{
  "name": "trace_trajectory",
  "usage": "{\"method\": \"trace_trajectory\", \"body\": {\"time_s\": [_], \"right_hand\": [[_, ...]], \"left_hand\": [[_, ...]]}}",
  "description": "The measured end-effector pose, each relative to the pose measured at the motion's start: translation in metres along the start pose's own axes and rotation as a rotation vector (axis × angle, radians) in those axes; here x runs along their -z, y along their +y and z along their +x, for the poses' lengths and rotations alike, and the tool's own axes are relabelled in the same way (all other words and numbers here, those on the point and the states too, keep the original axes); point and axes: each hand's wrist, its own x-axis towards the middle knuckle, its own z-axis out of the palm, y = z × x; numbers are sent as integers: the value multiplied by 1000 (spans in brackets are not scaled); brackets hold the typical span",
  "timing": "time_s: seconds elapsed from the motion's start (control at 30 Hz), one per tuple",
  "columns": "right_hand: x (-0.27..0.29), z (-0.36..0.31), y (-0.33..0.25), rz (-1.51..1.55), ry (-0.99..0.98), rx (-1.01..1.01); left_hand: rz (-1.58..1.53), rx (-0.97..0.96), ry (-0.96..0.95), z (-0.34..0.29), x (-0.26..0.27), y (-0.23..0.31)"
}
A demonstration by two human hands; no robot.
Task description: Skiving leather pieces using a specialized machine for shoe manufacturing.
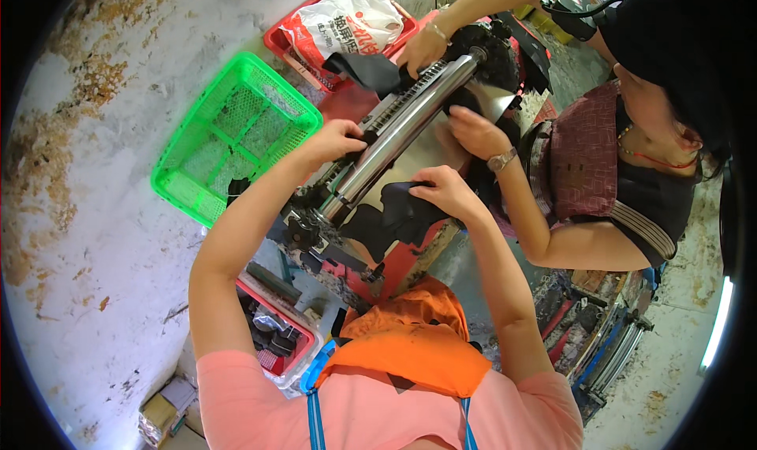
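Sheet (418, 213) of dark, limp-looking material sits near the middle of the frame, below and right of a shiny metal roller (406, 123). Your right hand (445, 191) pinches its upper edge between thumb and fingers. Your left hand (335, 141) is across the roller, to its left, fingers bent around something small and dark at the tips; whether they grip it, you cannot tell from this view.

Work appears to be partway: the sheet shows on the near side of the roller, still in hand, with more dark material beside it at the machine's lower end. What is finished cannot be counted.

At the upper centre, a co-worker's upper hand (423, 52) is by a dark flap (367, 72), and their lower hand (477, 135), wearing a watch, is right of the roller.

Farther out, a green basket (272, 79) lies at left of centre. Above it, a red basket (274, 42) holds a white and red plastic bag (359, 20). Orange cloth (410, 355) hangs at your chest, bottom centre.
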Motion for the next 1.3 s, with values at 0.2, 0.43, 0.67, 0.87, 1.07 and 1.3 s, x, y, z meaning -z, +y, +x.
{"method": "trace_trajectory", "body": {"time_s": [0.2, 0.43, 0.67, 0.87, 1.07, 1.3], "right_hand": [[1, 7, -16, -416, -2, -155], [-2, -5, -9, -244, 88, 73], [-11, 18, -30, -540, 56, -228], [3, -5, -4, -364, 80, -6], [-7, 9, -28, -500, 65, -190], [0, -8, -8, -317, 129, 43]], "left_hand": [[420, -417, 390, -9, 9, -2], [95, 21, 10, -11, -4, -4], [637, -383, 285, -5, 4, -15], [78, -118, 213, -10, -2, -3], [708, -415, 233, -5, 2, -10], [15, -252, 297, -5, 2, -6]]}}
